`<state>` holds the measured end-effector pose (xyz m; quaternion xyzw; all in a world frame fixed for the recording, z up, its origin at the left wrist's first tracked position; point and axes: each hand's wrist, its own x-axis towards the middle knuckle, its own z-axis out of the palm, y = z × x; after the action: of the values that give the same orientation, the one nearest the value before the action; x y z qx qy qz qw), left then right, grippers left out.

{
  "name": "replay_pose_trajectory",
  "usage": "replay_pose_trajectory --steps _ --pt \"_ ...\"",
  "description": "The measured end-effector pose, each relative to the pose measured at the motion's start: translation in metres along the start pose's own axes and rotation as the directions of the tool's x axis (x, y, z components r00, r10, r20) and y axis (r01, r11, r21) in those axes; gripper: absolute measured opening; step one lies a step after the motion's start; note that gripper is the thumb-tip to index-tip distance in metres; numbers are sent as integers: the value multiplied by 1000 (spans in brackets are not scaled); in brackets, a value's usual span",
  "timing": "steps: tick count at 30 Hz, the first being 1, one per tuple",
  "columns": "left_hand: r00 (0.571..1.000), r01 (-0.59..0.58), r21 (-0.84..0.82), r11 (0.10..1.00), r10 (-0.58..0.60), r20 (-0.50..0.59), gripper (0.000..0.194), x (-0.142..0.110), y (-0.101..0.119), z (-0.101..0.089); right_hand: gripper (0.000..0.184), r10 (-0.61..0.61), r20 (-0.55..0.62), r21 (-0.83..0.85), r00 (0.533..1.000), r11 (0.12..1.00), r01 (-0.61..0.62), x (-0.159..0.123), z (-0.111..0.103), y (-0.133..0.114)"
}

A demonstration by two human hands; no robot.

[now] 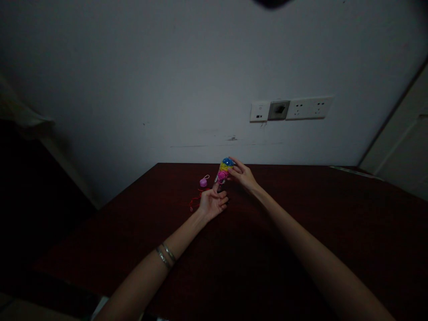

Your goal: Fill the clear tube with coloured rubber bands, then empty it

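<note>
A small clear container with blue, yellow and pink layers inside is tilted above the table. It looks like a little bottle; the contents are too small to name surely. My left hand grips its lower end between thumb and finger, palm up, the other fingers loosely curled. At the upper right side, my right hand has its thumb and fingers around the container. A purple cap with a pale loop lies on the table to the left. Near my left wrist lies a thin red cord.
The dark red-brown table meets a pale wall at its back edge. Switches and sockets are set in the wall. A white door or cabinet stands at the right, and a dark piece of furniture at the left.
</note>
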<state>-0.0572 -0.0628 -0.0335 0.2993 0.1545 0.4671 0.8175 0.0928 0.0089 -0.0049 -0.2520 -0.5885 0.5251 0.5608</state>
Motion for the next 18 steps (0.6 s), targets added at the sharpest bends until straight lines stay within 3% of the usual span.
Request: replay_pose_trajectory --steps 8,14,18 --pt "1000 6 -5 1000 -6 -20 33 1 1 -3 65 32 22 25 999 999 -32 -1 4 -4" --pt "991 -55 -24 998 52 -122 27 6 1 -7 67 1 -47 5 999 1000 -1 1 1 -2" --pt "972 -88 11 996 88 -216 36 10 0 -12 69 -29 -83 -17 996 999 28 3 -1 -1"
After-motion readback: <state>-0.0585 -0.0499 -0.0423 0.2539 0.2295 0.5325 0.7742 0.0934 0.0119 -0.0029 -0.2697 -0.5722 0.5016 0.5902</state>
